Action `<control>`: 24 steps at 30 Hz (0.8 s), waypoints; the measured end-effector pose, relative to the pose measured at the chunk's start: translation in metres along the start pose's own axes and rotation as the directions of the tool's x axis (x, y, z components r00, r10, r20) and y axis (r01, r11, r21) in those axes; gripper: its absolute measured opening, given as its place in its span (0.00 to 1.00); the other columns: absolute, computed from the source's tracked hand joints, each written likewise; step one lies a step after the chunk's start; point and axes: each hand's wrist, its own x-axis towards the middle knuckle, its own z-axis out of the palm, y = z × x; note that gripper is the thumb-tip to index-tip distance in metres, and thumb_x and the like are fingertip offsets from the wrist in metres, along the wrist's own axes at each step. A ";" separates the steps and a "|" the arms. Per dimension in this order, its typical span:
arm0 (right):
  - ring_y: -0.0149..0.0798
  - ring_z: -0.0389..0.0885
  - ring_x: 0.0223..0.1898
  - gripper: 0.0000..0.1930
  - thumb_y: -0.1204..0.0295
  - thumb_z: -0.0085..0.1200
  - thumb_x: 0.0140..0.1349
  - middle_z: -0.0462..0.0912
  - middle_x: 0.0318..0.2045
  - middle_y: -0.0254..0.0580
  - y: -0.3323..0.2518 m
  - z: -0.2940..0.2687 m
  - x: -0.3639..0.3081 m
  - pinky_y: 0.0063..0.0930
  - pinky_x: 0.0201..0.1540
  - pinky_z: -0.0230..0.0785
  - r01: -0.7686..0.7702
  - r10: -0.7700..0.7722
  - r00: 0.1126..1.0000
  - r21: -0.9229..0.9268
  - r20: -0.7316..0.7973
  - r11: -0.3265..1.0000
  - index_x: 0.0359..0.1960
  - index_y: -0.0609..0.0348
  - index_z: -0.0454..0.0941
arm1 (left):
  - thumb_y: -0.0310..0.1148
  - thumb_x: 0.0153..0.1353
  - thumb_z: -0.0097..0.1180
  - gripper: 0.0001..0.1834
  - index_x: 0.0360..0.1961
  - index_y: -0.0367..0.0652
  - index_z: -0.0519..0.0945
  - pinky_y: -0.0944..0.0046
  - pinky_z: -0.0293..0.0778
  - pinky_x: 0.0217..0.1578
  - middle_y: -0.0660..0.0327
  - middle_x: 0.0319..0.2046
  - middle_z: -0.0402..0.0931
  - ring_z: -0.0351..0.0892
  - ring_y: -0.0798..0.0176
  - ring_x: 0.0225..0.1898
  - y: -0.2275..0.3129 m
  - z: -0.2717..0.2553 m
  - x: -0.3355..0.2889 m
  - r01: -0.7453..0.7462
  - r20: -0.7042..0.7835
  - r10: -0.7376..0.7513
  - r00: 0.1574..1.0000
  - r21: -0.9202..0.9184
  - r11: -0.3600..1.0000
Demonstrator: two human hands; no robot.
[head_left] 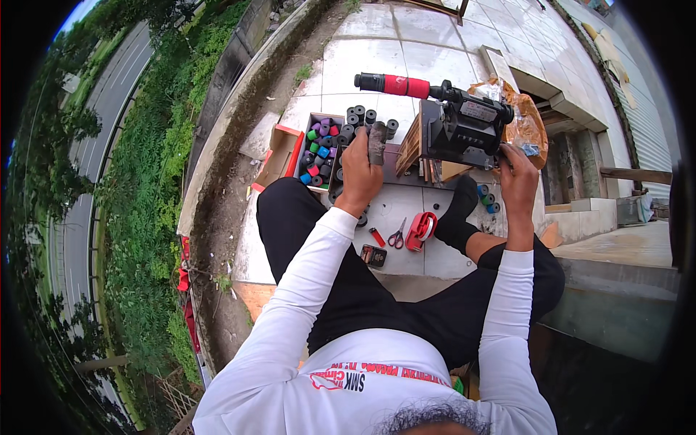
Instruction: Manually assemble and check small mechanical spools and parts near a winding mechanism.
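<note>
My left hand (357, 174) is closed around a worn, dark grey cylinder-shaped piece (377, 143), which stands up past the fingers. My right hand (519, 172) is at the lower right corner of a black winding machine (471, 123), fingers pinched on a small part there that they mostly hide. The machine is mounted on a wooden block (411, 145). From it a spindle reaches left, carrying a red roll (406, 85) with a black end. Several black rolls (370, 116) stand just beyond my left hand.
A box of coloured rolls (319, 154) sits left of my left hand, beside an open carton (279, 156). Between my legs lie a red tape dispenser (420, 230), scissors (396, 237), a red lighter (377, 237) and a dark small box (373, 256). A low wall (217, 138) borders the left.
</note>
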 end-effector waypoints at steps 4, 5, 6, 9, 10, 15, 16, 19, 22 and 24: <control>0.51 0.89 0.56 0.16 0.82 0.61 0.68 0.90 0.54 0.50 -0.002 -0.002 0.004 0.39 0.59 0.80 -0.007 0.003 0.996 -0.050 -0.088 0.999 0.56 0.59 0.88 | 0.19 0.70 0.49 0.07 0.46 0.33 0.77 0.53 0.76 0.34 0.50 0.31 0.83 0.84 0.45 0.32 -0.005 0.000 -0.002 0.055 0.038 -0.053 0.998 -0.060 0.997; 0.48 0.89 0.57 0.17 0.82 0.61 0.69 0.90 0.55 0.49 -0.004 -0.006 0.009 0.38 0.59 0.80 -0.002 -0.006 0.990 -0.050 -0.141 0.999 0.58 0.58 0.88 | 0.21 0.71 0.49 0.06 0.45 0.34 0.77 0.55 0.76 0.33 0.52 0.30 0.83 0.85 0.49 0.31 -0.005 0.000 -0.003 0.034 0.017 -0.033 0.999 -0.057 0.998; 0.46 0.89 0.59 0.18 0.83 0.61 0.70 0.90 0.57 0.47 -0.006 -0.007 0.014 0.37 0.59 0.80 0.004 -0.014 0.981 -0.051 -0.192 0.999 0.60 0.56 0.88 | 0.21 0.71 0.49 0.06 0.45 0.34 0.77 0.55 0.76 0.33 0.52 0.30 0.83 0.85 0.49 0.31 -0.007 -0.001 -0.003 0.043 0.018 -0.042 0.999 -0.054 0.998; 0.45 0.89 0.59 0.18 0.82 0.62 0.70 0.90 0.57 0.47 -0.002 -0.007 0.034 0.37 0.60 0.80 0.063 -0.079 0.975 -0.084 -0.208 0.994 0.60 0.56 0.88 | 0.22 0.73 0.49 0.05 0.46 0.34 0.77 0.56 0.76 0.34 0.53 0.29 0.83 0.85 0.50 0.31 -0.008 0.000 -0.001 0.017 0.024 -0.016 1.000 -0.054 0.998; 0.45 0.89 0.59 0.18 0.82 0.62 0.70 0.90 0.58 0.46 0.002 -0.004 0.039 0.36 0.60 0.80 0.069 -0.096 0.972 -0.132 -0.213 0.989 0.60 0.56 0.88 | 0.22 0.74 0.49 0.06 0.46 0.34 0.77 0.56 0.77 0.34 0.53 0.30 0.83 0.85 0.50 0.31 -0.009 -0.001 -0.001 0.023 0.034 -0.021 0.999 -0.058 0.998; 0.46 0.88 0.61 0.19 0.83 0.61 0.69 0.89 0.58 0.47 0.017 0.008 0.078 0.37 0.62 0.79 0.072 -0.084 0.980 -0.077 -0.178 0.994 0.60 0.59 0.87 | 0.22 0.74 0.48 0.07 0.46 0.34 0.78 0.58 0.78 0.36 0.54 0.32 0.85 0.86 0.52 0.32 -0.004 -0.004 0.001 0.020 0.051 -0.017 0.999 -0.073 0.997; 0.48 0.88 0.60 0.20 0.83 0.62 0.68 0.89 0.58 0.48 0.023 0.012 0.086 0.37 0.62 0.79 0.071 -0.081 0.987 -0.073 -0.141 0.995 0.60 0.59 0.87 | 0.23 0.75 0.48 0.07 0.46 0.34 0.79 0.58 0.78 0.36 0.54 0.33 0.86 0.86 0.52 0.33 -0.001 -0.004 0.004 0.038 0.057 -0.032 0.998 -0.112 0.993; 0.53 0.89 0.56 0.19 0.83 0.62 0.66 0.89 0.54 0.52 0.035 0.025 0.100 0.39 0.59 0.80 0.140 -0.149 0.985 -0.100 -0.086 0.985 0.58 0.60 0.87 | 0.25 0.77 0.48 0.08 0.46 0.35 0.80 0.58 0.79 0.38 0.54 0.35 0.86 0.87 0.51 0.35 -0.001 -0.005 0.003 0.057 0.068 -0.048 0.997 -0.147 0.987; 0.59 0.89 0.52 0.18 0.83 0.61 0.63 0.90 0.50 0.55 0.040 0.039 0.092 0.42 0.55 0.81 0.032 -0.034 0.999 -0.132 -0.009 0.991 0.54 0.61 0.88 | 0.27 0.78 0.48 0.10 0.48 0.35 0.81 0.57 0.79 0.41 0.53 0.38 0.86 0.87 0.51 0.38 -0.009 -0.004 0.003 0.033 0.063 -0.026 0.998 -0.113 0.993; 0.60 0.88 0.51 0.17 0.83 0.61 0.62 0.90 0.48 0.55 0.050 0.050 0.080 0.43 0.54 0.81 -0.147 0.155 0.987 -0.147 0.048 0.978 0.52 0.61 0.89 | 0.28 0.79 0.48 0.10 0.49 0.35 0.81 0.57 0.79 0.42 0.52 0.40 0.86 0.87 0.51 0.40 -0.015 -0.003 0.002 0.010 0.055 -0.006 0.998 -0.085 0.996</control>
